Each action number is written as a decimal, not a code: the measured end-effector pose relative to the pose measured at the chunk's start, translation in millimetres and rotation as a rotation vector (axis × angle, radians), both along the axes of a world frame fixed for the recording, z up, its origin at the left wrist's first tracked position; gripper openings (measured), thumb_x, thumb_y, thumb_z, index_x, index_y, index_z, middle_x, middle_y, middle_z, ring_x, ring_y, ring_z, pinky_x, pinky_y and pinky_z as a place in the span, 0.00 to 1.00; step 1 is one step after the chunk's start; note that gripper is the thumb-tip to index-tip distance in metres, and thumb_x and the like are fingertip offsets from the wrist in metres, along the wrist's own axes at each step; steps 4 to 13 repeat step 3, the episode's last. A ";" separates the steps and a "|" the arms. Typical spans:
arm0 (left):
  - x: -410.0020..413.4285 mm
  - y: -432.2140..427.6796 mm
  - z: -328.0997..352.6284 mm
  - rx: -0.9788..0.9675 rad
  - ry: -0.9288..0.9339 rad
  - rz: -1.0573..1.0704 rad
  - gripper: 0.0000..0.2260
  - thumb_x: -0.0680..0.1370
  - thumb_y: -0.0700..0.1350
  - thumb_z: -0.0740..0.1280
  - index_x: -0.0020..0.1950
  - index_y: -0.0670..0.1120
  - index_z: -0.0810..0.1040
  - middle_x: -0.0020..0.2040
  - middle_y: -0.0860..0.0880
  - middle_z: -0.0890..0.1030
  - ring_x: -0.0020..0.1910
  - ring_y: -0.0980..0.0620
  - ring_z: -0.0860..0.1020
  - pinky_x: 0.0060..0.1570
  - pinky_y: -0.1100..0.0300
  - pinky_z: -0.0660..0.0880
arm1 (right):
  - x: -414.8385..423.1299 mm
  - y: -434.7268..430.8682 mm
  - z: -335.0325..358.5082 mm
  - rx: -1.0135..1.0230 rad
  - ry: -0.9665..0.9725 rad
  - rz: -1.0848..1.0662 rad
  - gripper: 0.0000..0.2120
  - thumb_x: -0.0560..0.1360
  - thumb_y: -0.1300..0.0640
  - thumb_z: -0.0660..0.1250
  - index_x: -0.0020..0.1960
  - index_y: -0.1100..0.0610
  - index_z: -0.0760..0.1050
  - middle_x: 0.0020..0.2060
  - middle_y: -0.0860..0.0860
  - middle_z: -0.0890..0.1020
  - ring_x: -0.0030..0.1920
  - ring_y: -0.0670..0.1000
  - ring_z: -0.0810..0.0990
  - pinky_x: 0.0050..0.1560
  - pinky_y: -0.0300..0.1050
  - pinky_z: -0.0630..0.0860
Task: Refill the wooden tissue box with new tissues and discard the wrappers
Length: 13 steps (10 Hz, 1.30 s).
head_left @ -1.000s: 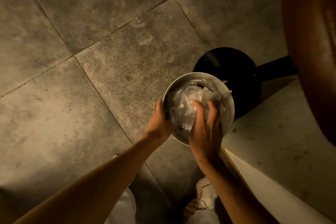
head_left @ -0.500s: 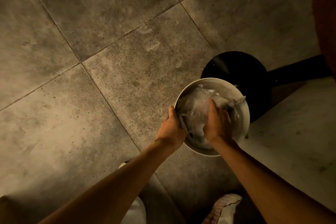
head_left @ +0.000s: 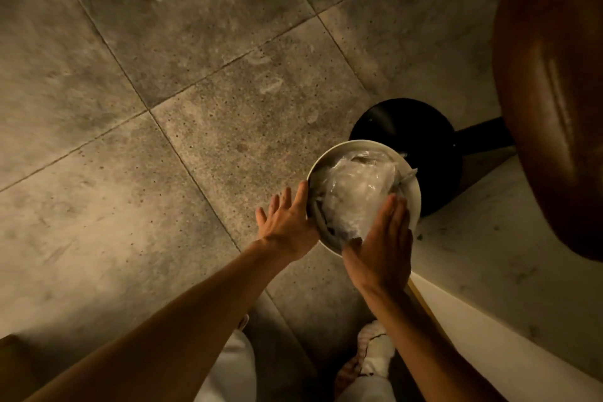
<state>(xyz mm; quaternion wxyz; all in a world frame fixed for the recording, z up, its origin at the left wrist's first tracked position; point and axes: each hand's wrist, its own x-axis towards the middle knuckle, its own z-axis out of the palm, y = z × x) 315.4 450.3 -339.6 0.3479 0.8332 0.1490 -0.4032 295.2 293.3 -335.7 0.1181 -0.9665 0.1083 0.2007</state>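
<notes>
Crumpled clear wrappers (head_left: pixel 355 192) lie bunched inside a round white bin (head_left: pixel 339 145), right of the frame's centre; the plastic fills most of the opening and rises about level with the rim; a strip of it pokes over the rim at the upper right.

The left hands-side comes first: the left hand (head_left: pixel 287 222) is open, fingers straight and spread, its inner edge laid against the bin's left rim; it grips nothing. The right hand (head_left: pixel 381 245) is flat too, fingers straight and close together, palm down over the bin's lower right rim; its fingertips (head_left: pixel 396 202) reach the edge of the wrappers, though whether they press on the plastic or only hover cannot be told; it holds nothing. That hand hides the lower right part of the rim.

Just behind the bin, toward the upper right, sits a black round base (head_left: pixel 411 127); the bin overlaps its lower left edge; a black bar runs from it rightward under a large brown leather seat (head_left: pixel 554 91) that fills the right edge of the frame. Below the seat, at lower right, a pale stone slab (head_left: pixel 489 254) comes close to the bin's right side. The grey tiled floor (head_left: pixel 163 108) takes up the whole left and top; at the bottom show white trousers (head_left: pixel 228 369) and a light shoe (head_left: pixel 375 349).
</notes>
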 end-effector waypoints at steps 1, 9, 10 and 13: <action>-11.2 4.9 18.7 0.160 -0.037 -0.214 0.34 0.81 0.55 0.56 0.79 0.56 0.37 0.80 0.45 0.40 0.78 0.41 0.36 0.74 0.36 0.35 | -9.9 -3.5 18.4 -0.015 0.049 -0.070 0.50 0.75 0.41 0.65 0.78 0.58 0.33 0.79 0.59 0.40 0.79 0.59 0.43 0.78 0.55 0.46; -22.2 14.0 72.9 0.394 -0.221 -0.518 0.34 0.79 0.64 0.50 0.78 0.56 0.36 0.79 0.45 0.35 0.76 0.41 0.32 0.72 0.34 0.33 | -29.3 -13.0 73.0 -0.131 0.226 0.013 0.47 0.73 0.28 0.51 0.76 0.49 0.27 0.78 0.56 0.34 0.78 0.60 0.37 0.75 0.65 0.42; -22.2 14.0 72.9 0.394 -0.221 -0.518 0.34 0.79 0.64 0.50 0.78 0.56 0.36 0.79 0.45 0.35 0.76 0.41 0.32 0.72 0.34 0.33 | -29.3 -13.0 73.0 -0.131 0.226 0.013 0.47 0.73 0.28 0.51 0.76 0.49 0.27 0.78 0.56 0.34 0.78 0.60 0.37 0.75 0.65 0.42; -22.2 14.0 72.9 0.394 -0.221 -0.518 0.34 0.79 0.64 0.50 0.78 0.56 0.36 0.79 0.45 0.35 0.76 0.41 0.32 0.72 0.34 0.33 | -29.3 -13.0 73.0 -0.131 0.226 0.013 0.47 0.73 0.28 0.51 0.76 0.49 0.27 0.78 0.56 0.34 0.78 0.60 0.37 0.75 0.65 0.42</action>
